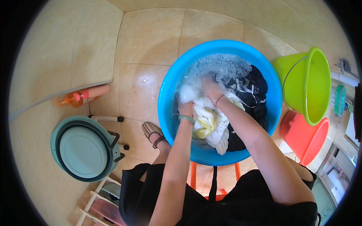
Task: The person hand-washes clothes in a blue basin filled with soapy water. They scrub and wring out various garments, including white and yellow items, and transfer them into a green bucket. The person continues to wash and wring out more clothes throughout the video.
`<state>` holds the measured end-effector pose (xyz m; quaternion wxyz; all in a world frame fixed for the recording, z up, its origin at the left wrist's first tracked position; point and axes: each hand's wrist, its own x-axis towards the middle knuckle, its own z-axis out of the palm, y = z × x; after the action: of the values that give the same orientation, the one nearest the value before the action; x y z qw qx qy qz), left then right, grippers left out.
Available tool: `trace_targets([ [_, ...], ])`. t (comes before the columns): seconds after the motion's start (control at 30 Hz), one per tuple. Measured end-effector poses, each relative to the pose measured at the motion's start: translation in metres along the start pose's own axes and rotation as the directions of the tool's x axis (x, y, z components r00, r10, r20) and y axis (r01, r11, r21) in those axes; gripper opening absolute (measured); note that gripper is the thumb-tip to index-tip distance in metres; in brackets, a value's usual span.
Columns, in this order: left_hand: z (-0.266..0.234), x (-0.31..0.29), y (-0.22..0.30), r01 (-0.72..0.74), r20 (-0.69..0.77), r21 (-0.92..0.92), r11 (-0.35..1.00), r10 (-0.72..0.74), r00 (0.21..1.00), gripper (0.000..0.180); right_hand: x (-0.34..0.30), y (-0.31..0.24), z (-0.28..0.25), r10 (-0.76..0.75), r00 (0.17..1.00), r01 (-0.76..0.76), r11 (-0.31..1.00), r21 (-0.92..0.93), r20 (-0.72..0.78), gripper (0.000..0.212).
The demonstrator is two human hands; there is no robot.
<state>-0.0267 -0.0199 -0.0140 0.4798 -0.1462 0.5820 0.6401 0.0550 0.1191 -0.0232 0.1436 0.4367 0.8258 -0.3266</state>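
Both my hands are down in soapy water inside a large blue basin (277, 113). A wet white garment (218, 141) with a yellow patch (205, 128) lies bunched between and in front of my wrists. My left hand (185, 108), below which a pale green bangle (186, 119) circles the wrist, is closed on a white, foamy part of this garment. My right hand (212, 89) sits farther in, beside the cloth; suds and blur hide its fingers. Dark wet clothes (256, 84) with white strips fill the basin's right side. White foam (222, 62) floats at the far side.
A lime green bucket (290, 79) and a coral red bucket (301, 132) lie tipped at the right. On the left are a grey-green folding basin (83, 150), bottles (85, 95) by the wall and a rack (96, 199). An orange-red stool (193, 175) shows below the basin.
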Motion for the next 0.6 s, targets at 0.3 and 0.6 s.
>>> trace_targets([
  [0.3, 0.046, -0.07, 0.053, 0.468, 0.621, -0.38, 0.798, -0.156, 0.768, 0.046, -0.176, -0.047, -0.102, -0.682, 0.667, 0.694, 0.715, -0.083, -0.3, 0.023],
  [0.6, 0.105, -0.133, 0.045, 0.409, 0.545, -0.543, 0.734, -0.063, 0.836, 0.028, -0.213, -0.078, -0.115, -0.548, 0.61, 0.634, 0.771, -0.062, -0.572, 0.023],
])
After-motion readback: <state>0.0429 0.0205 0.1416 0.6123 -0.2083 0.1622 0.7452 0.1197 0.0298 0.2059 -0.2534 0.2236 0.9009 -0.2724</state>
